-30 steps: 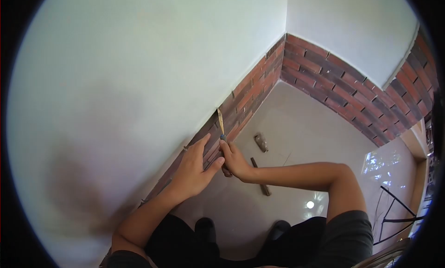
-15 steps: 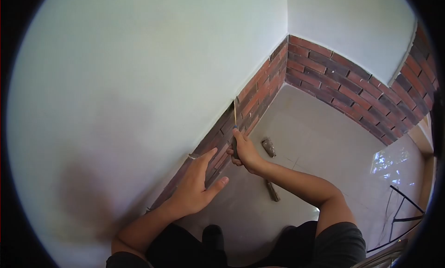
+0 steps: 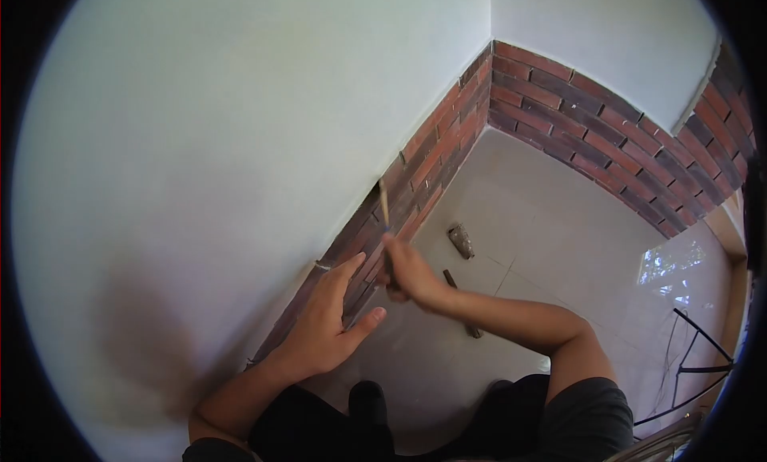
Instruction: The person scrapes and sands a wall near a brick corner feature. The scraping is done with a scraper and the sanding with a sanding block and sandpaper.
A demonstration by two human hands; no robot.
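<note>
My right hand (image 3: 411, 274) is closed round the dark handle of a screwdriver (image 3: 384, 206). Its thin, pale shaft points up to the top brick row, with the tip at the edge of a dark gap (image 3: 374, 193) under the white wall. My left hand (image 3: 323, 322) is empty, thumb and fingers apart, close beside the lower stretch of the brick strip (image 3: 435, 154). The handle is mostly hidden by my right fingers.
On the tiled floor (image 3: 551, 246) lie a rough broken chunk (image 3: 461, 241) and a narrow dark piece (image 3: 450, 278), partly covered by my right forearm. A black metal frame (image 3: 703, 370) stands at the right. Brick facing also runs along the far wall (image 3: 591, 134).
My right hand and the screwdriver have shifted left, and the shaft leans a little more. The view has moved slightly. My left hand stays spread by the bricks.
</note>
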